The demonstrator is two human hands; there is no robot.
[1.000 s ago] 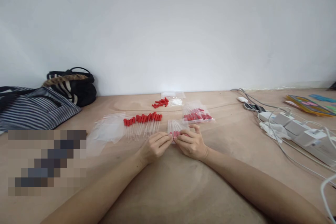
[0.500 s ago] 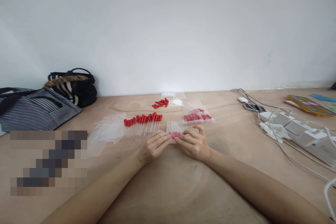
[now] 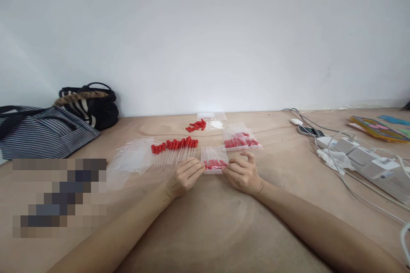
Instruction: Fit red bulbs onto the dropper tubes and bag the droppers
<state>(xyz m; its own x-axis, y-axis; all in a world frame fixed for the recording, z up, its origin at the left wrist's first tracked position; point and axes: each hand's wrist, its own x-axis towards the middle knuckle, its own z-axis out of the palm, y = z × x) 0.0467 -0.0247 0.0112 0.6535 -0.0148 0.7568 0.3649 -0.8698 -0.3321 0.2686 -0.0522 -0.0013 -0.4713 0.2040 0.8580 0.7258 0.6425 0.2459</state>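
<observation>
A clear zip bag [image 3: 212, 171] with several red-bulbed droppers inside lies between my hands, its zip edge toward me. My left hand [image 3: 185, 175] is closed, pinching the bag's left corner. At the right corner, the thumb and fingertips of my right hand [image 3: 242, 173] grip the same edge, its index finger raised and bent. Loose droppers [image 3: 174, 145] with red bulbs and clear stems lie in a row beyond my left hand. Past my right hand lie filled zip bags [image 3: 242, 137] of red-bulbed droppers.
Flat, clear bags [image 3: 133, 155] lie at left. Loose red bulbs [image 3: 196, 126] and a clear bag of thin tubes [image 3: 213, 123] lie near the wall. A power strip [image 3: 361, 158] with white plugs and trailing cables fills the right side. A striped bag [image 3: 48, 132] stands far left.
My hands have moved slightly apart along the bag's near edge, left hand leftward and right hand rightward. More of the red bulbs and the zip edge now shows between them.
</observation>
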